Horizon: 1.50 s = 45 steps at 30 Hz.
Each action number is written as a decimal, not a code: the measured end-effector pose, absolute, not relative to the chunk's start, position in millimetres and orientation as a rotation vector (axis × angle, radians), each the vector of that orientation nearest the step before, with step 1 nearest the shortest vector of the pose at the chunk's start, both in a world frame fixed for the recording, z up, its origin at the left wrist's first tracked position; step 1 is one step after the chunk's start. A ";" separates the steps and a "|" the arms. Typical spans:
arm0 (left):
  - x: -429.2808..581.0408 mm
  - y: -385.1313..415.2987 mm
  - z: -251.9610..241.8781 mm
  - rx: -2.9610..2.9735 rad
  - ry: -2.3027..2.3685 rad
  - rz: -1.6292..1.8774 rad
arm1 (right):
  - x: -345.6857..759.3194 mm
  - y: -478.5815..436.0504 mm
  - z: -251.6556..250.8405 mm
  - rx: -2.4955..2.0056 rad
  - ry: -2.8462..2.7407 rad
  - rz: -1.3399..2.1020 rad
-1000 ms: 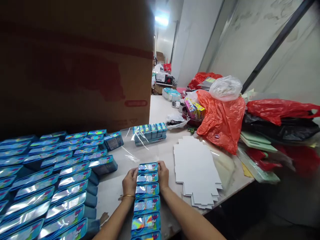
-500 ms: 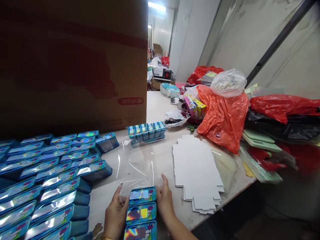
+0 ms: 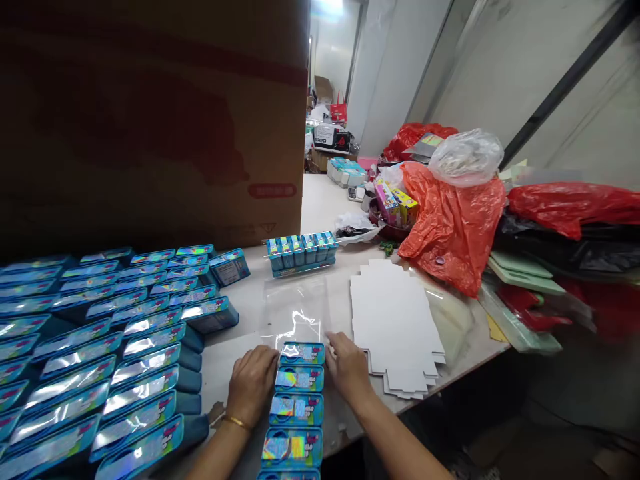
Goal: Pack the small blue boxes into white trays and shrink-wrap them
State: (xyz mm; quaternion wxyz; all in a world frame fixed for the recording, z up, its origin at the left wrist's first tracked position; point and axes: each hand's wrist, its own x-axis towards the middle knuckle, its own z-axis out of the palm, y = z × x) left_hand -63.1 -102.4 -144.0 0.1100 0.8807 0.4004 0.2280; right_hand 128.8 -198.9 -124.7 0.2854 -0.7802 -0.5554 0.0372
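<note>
A row of several small blue boxes (image 3: 295, 409) with shiny printed tops runs toward me between my hands. Beyond its far end a clear plastic bag (image 3: 295, 307) lies on the table, its near edge meeting the first box. My left hand (image 3: 251, 383) is closed at the row's left side, fingertips curled at the bag's near left corner. On the other side, my right hand (image 3: 349, 365) pinches the near right corner, thumb beside the boxes. Part of the grip of each hand is hidden.
Many more blue boxes (image 3: 145, 357) stand in rows at the left. A wrapped pack of blue boxes (image 3: 303, 253) sits beyond the bag. Flat white cardboard blanks (image 3: 393, 327) are stacked at right, near an orange plastic bag (image 3: 457, 227). A large carton (image 3: 150, 133) blocks the back left.
The bag, raised and puffed before, now lies flatter on the table. Both hands have moved away from me, with more boxes of the row showing. My left fingers have curled in.
</note>
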 end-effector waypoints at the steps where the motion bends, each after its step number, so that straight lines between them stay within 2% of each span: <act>1: -60.8 -100.9 -139.8 2.592 1.149 0.631 | 132.1 -195.6 -122.2 -2.087 -1.413 0.197; 5: -50.1 -90.6 -120.3 2.473 1.158 0.551 | 144.1 -181.8 -108.5 -2.107 -1.286 0.511; 8: -45.4 -85.3 -106.3 2.320 1.252 0.472 | 146.2 -179.9 -89.9 -2.118 -1.377 0.550; 11: -45.3 -88.7 -97.3 2.339 1.246 0.465 | 142.5 -185.9 -72.2 -2.191 -1.470 0.444; 15: -51.2 -100.4 -96.1 2.514 1.106 0.620 | 138.2 -199.3 -69.8 -2.287 -1.639 0.240; 20: -54.1 -105.7 -96.1 2.500 1.006 0.774 | 142.2 -210.6 -88.6 -2.050 -1.605 0.292; 24: -51.6 -102.5 -91.0 2.522 0.965 0.752 | 142.5 -206.7 -99.7 -1.903 -1.728 0.215; 32: -52.9 -103.2 -85.6 2.661 0.946 0.686 | 136.1 -202.8 -102.5 -2.053 -1.657 0.013; 37: -68.9 -116.0 -97.7 2.709 0.836 0.760 | 123.4 -231.2 -99.5 -2.018 -1.786 -0.152; 41: -93.3 -126.7 -125.5 2.682 0.746 0.828 | 108.5 -252.1 -116.8 -1.901 -1.888 -0.233; 45: -96.8 -129.0 -149.4 2.530 0.810 0.916 | 100.4 -249.6 -137.7 -1.958 -1.751 -0.211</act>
